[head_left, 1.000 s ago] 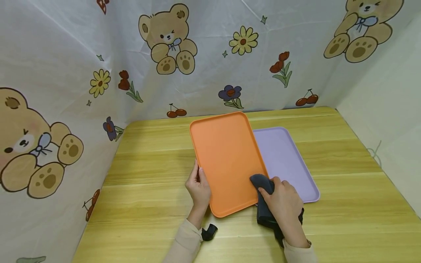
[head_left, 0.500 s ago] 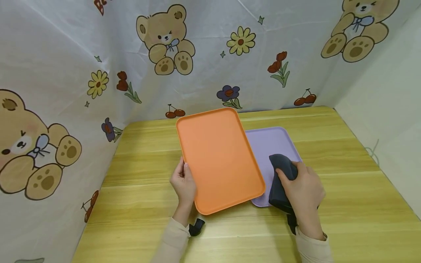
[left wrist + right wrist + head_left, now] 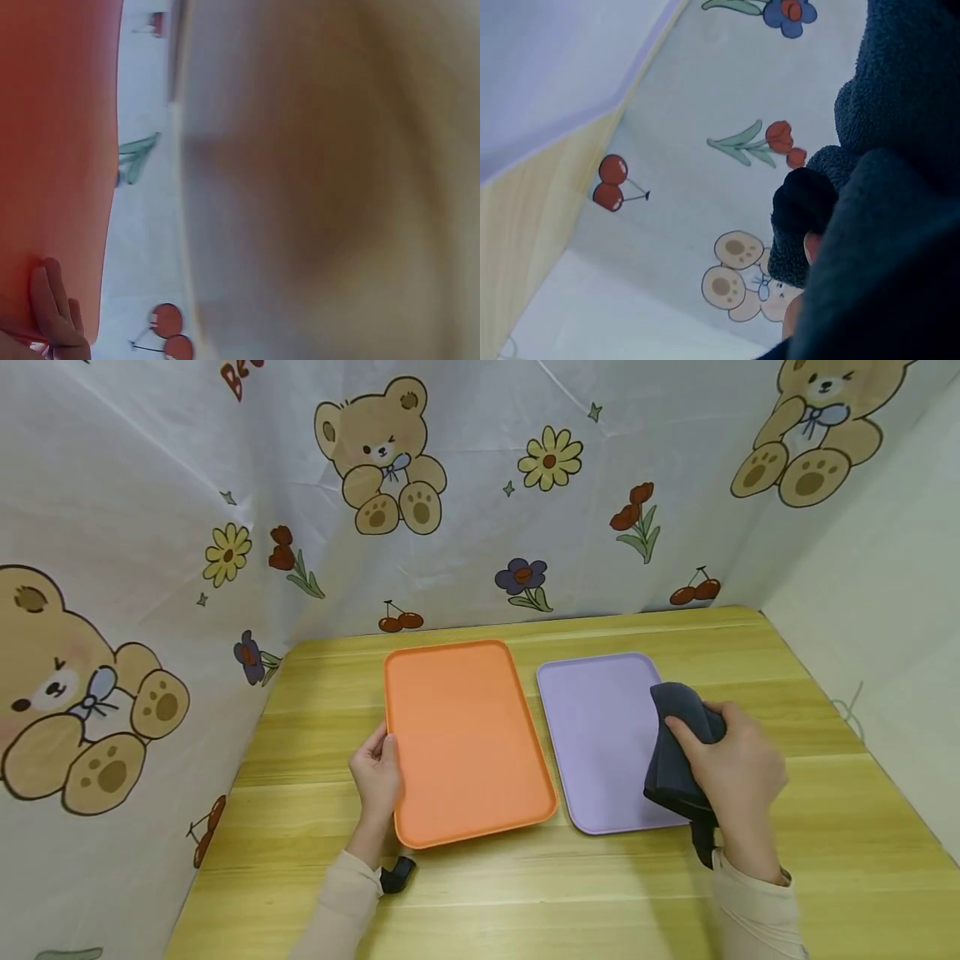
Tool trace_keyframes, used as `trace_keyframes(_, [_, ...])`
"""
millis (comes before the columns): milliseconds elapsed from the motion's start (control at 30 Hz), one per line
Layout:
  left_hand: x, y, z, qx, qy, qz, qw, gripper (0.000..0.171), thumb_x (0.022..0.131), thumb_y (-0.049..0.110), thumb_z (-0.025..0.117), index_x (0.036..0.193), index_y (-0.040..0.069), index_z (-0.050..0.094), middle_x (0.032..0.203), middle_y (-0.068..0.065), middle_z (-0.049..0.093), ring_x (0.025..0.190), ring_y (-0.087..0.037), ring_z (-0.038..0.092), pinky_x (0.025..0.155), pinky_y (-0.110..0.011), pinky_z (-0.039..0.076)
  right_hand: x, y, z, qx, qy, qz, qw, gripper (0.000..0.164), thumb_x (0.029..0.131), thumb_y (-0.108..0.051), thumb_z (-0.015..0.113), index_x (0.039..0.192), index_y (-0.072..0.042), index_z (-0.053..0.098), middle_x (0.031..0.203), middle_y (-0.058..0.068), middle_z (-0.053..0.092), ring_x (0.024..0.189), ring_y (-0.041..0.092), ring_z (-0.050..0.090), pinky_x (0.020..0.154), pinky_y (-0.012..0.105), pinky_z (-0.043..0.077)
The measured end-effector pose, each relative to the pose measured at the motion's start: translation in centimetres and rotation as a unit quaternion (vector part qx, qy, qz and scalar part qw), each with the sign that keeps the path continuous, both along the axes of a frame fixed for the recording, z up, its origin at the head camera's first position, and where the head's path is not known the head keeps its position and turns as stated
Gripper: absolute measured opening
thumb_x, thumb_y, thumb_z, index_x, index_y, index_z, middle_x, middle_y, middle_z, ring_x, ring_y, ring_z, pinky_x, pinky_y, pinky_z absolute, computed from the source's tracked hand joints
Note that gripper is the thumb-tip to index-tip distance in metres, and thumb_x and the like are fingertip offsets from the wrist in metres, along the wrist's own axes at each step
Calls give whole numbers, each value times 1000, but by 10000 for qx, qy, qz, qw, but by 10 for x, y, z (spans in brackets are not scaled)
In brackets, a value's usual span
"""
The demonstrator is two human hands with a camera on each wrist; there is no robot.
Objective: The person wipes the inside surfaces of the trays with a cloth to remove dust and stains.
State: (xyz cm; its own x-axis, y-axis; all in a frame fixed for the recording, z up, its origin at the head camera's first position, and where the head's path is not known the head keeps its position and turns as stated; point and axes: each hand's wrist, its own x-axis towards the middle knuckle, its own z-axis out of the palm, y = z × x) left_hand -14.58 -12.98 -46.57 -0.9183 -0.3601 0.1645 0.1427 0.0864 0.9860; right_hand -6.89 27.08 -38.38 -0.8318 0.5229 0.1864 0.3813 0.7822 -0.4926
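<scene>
My left hand (image 3: pixel 377 783) grips the left edge of an orange tray (image 3: pixel 465 743), thumb on the upper side. The left wrist view shows fingers (image 3: pixel 52 307) spread against the underside of the orange tray (image 3: pixel 60 150). A folded dark blue-grey towel (image 3: pixel 677 752) is in my right hand (image 3: pixel 742 768), pinched between thumb and fingers. Its fuzzy surface fills the right of the right wrist view, where the towel (image 3: pixel 900 187) covers most of the hand. Below it, a lilac tray (image 3: pixel 592 735) lies on the table, its right part hidden by the towel and hand.
The wood-grain table (image 3: pixel 330 710) is bounded at the back and left by a white curtain (image 3: pixel 465 552) printed with bears and flowers. A plain white wall (image 3: pixel 900 652) stands on the right, with a thin cord (image 3: pixel 851 710) near the table's edge.
The orange tray has moved left and lower with my left hand, baring more of the lilac tray. My right hand has drawn the towel off the orange tray, to the right over the lilac one.
</scene>
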Motion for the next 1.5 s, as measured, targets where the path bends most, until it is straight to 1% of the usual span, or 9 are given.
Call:
trace_keyframes(133, [-4,-5,-8,-282,-364,-57,9989,30,96,-4,53,124,-16,58,117,-38,61,84,3,61,69,-7,48,-2,14,2,-52,-207,55,9998,73,84,-64,62,129,-7,61,120,27,64,86,44,60,53,41,39])
trace_keyframes(333, [-13,-10,-21,-577,-870,-169,9944,30,97,-2,53,124,-14,59,116,-36,62,91,-16,66,67,-6,47,-5,43,-1,-105,-536,74,9985,80,85,-67,58,134,-5,56,122,34,60,87,46,57,53,40,39])
trace_keyframes(433, [-16,-11,-26,-670,-1005,-235,9924,31,97,-1,54,125,-14,58,116,-35,62,92,-17,66,67,-7,47,-9,64,-4,-138,-732,111,9972,84,85,-69,56,137,-3,52,124,36,57,88,47,56,54,41,38])
trace_keyframes(567, [-20,-13,-34,-782,-955,-301,9919,31,98,1,55,125,-13,59,115,-34,63,86,-8,63,66,-7,46,-17,95,-12,-42,-905,209,9957,88,86,-70,54,138,1,49,125,37,55,86,46,56,54,39,38])
trace_keyframes(633, [-22,-13,-38,-879,-895,-323,9916,31,98,2,55,125,-12,60,114,-33,64,86,-9,63,66,-7,45,-21,110,-18,89,-940,290,9951,88,86,-70,54,136,3,50,122,37,55,82,45,57,52,37,38])
trace_keyframes(867, [-25,-15,-49,-1539,-695,-331,9851,31,96,3,55,124,-9,62,117,-28,66,104,-37,66,76,-17,53,-34,143,-39,418,-1296,567,9891,91,85,-72,53,131,7,51,115,41,55,71,40,58,49,34,37])
trace_keyframes(1100, [-25,-15,-56,-2196,-540,-226,9738,30,96,3,55,123,-8,63,112,-27,69,94,-35,68,69,-24,52,-41,154,-62,529,-1468,839,9842,90,84,-73,54,130,5,52,120,41,54,78,43,58,51,36,37])
trace_keyframes(1300, [-24,-13,-58,-2652,-273,-67,9638,29,95,3,57,121,-7,65,107,-26,69,91,-38,67,74,-47,54,-44,156,-68,520,-1450,1027,9827,90,84,-72,56,133,3,51,126,40,50,88,48,56,54,38,38])
trace_keyframes(1500, [-26,-11,-59,-2915,-320,-34,9560,30,95,7,59,121,-5,66,101,-23,67,83,-37,64,68,-47,46,-44,158,-72,578,-1476,1167,9804,95,83,-71,57,141,4,43,124,43,45,97,56,51,60,49,43])
